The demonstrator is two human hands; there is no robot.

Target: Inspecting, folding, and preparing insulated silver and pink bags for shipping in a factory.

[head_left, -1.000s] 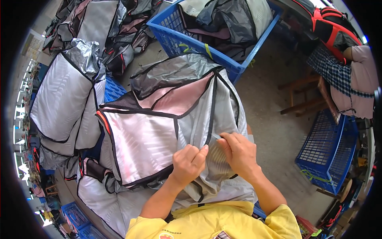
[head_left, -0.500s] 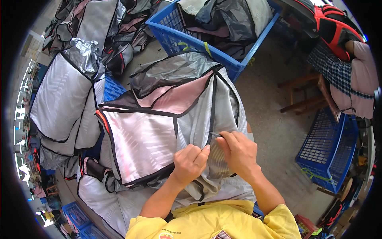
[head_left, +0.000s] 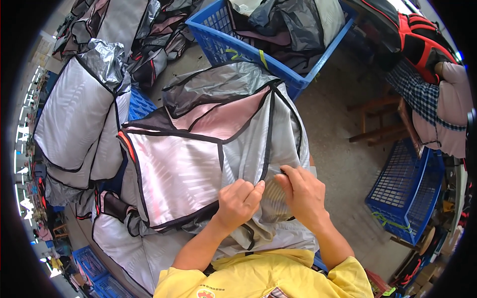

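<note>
Across my lap lies a large sewn bag piece (head_left: 176, 171) of pale pinkish-silver fabric with black binding. My left hand (head_left: 237, 206) is closed, pinching the black-bound seam of this bag piece between thumb and forefinger. Just to the right, my right hand (head_left: 307, 196) is closed around a small pointed metal tool (head_left: 283, 172). Most of that tool is hidden by the fingers, so its exact kind does not show. Its dark part peeks out by the thumb, close to the seam. Grey silvery fabric folds bunch up beneath both hands.
Another silvery bag piece (head_left: 74, 116) rests at the left. A blue crate (head_left: 293, 82) full of fabric stands ahead, beside a heap of similar pieces (head_left: 119, 25). On the right are a wooden stool (head_left: 380, 134), a blue crate (head_left: 402, 193) and a seated person (head_left: 447, 109).
My right hand has shifted slightly right, away from the seam, and the tool's tip shows less clearly. My left hand keeps its pinch. The whole view has shifted a little.
</note>
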